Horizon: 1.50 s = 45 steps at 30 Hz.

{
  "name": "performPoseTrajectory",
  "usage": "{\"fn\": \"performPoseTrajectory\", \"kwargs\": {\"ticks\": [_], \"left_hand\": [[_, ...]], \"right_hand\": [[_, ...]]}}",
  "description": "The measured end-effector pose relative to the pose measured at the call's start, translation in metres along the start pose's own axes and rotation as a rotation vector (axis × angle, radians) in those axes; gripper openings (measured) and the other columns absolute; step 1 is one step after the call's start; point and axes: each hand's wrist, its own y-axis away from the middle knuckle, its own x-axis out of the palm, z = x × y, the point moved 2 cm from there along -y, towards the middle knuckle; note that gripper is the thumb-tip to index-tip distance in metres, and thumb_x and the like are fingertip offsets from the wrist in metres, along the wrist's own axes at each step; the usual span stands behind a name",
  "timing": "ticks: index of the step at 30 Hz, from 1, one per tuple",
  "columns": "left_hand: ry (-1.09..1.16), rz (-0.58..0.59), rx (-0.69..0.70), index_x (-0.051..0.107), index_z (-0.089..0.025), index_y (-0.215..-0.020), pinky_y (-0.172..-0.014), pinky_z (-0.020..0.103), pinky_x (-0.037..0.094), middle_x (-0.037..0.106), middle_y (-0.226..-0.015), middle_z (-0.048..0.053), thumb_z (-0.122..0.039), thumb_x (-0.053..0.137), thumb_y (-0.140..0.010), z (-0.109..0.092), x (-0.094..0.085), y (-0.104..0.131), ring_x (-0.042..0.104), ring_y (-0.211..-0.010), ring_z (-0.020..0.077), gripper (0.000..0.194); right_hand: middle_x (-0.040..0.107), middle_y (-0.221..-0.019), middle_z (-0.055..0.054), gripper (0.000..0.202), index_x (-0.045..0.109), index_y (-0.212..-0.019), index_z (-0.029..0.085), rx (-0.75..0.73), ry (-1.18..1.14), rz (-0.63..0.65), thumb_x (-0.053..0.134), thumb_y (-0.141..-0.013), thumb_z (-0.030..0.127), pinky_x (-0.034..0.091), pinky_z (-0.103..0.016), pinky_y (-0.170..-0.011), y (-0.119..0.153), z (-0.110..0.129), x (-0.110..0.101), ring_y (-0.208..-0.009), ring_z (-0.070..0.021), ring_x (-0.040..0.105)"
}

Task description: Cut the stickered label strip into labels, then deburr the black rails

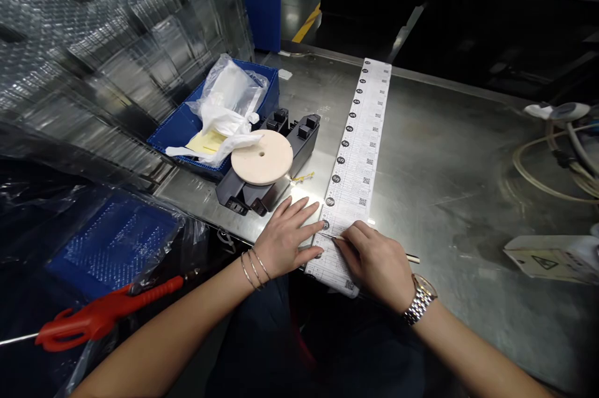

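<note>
A long strip of printed label sheets [355,155], with dark round marks and small square codes, lies on the metal table [440,179]. My left hand [291,237] rests palm down with its fingers spread, its fingertips at the strip's left edge near the front end. In my right hand [374,261] is a thin pen-like tool [412,258]; its tip touches the strip just right of my left fingers, and its back end sticks out behind the hand. My right fingers are pinched round it.
Left of the strip, a round beige disc [262,158] sits on black plastic parts [304,136]. Behind is a blue box [180,130] with plastic bags. A red air gun [107,314] is at lower left, hoses [533,183] and a warning-marked item [545,261] at right.
</note>
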Motion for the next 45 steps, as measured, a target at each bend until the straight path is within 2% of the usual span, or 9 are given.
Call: {"fn": "performPoseTrajectory", "kwargs": {"ticks": [8, 23, 45], "left_hand": [[-0.011, 0.003, 0.002, 0.058, -0.020, -0.118, -0.109, 0.050, 0.025, 0.047, -0.136, 0.010, -0.044, 0.052, -0.084, 0.000, 0.001, 0.000, 0.034, -0.130, 0.0283, 0.042], [-0.010, -0.018, 0.028, 0.058, -0.018, -0.116, -0.108, 0.051, 0.026, 0.049, -0.134, 0.011, -0.039, 0.055, -0.083, 0.000, -0.002, -0.001, 0.034, -0.130, 0.0274, 0.039], [-0.023, -0.026, 0.041, 0.057, -0.018, -0.116, -0.108, 0.052, 0.026, 0.048, -0.134, 0.011, -0.040, 0.055, -0.083, 0.001, -0.001, -0.001, 0.034, -0.131, 0.0275, 0.040]], "right_hand": [[0.057, -0.069, -0.001, 0.026, 0.053, -0.071, 0.018, -0.064, 0.060, -0.040, 0.041, -0.092, 0.028, 0.030, -0.027, -0.052, 0.003, -0.002, -0.004, -0.055, -0.0117, 0.051], [0.055, -0.068, 0.000, 0.030, 0.052, -0.071, 0.018, -0.047, 0.047, -0.051, 0.038, -0.094, 0.032, 0.035, -0.024, -0.051, 0.045, -0.045, -0.015, -0.056, -0.0108, 0.052], [0.056, -0.069, -0.001, 0.030, 0.054, -0.073, 0.018, -0.015, 0.023, -0.022, 0.038, -0.094, 0.033, 0.038, -0.025, -0.052, 0.055, -0.053, -0.017, -0.057, -0.0122, 0.054]]}}
